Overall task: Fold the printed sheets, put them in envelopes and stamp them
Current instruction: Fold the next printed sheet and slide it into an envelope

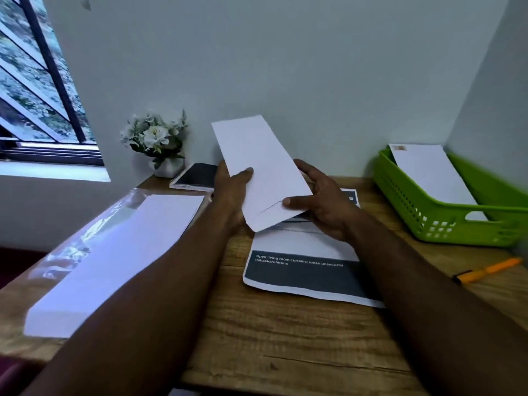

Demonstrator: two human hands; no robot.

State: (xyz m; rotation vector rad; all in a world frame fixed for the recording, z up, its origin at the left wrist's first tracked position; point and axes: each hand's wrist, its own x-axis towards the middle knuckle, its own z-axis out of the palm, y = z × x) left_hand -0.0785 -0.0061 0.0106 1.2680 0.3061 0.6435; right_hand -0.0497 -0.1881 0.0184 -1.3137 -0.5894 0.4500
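**A white envelope held in both hands above a printed sheet**

We look down along two bare forearms reaching forward over a wooden table (285, 332). Between the hands we see a long white envelope (261, 170), lifted off the table and tilted so its far end points up toward the pale wall. The left hand (231, 187) grips the envelope's left edge, thumb lying across the front and fingers hidden behind it. The right hand (323, 201) grips the lower right part, thumb pressed on the front near the diagonal seam of the flap, fingers curled behind.

Directly under the envelope, a printed sheet (305, 270) lies flat on the table. It carries dark blocks and white lettering, and its upper part is hidden by the envelope and the right hand.

At the left of the table sits a stack of white envelopes (120, 252) partly wrapped in clear plastic. At the right, a green plastic basket (445, 224) holds another white envelope (431, 172) with a small stamp in its top left corner. Near the basket, closer to us, lies an orange pen (488, 270). Against the back wall stands a small white pot of white flowers (155, 138), with a dark-covered spiral notebook (194, 177) just beside it. A window (37, 90) fills the upper left.
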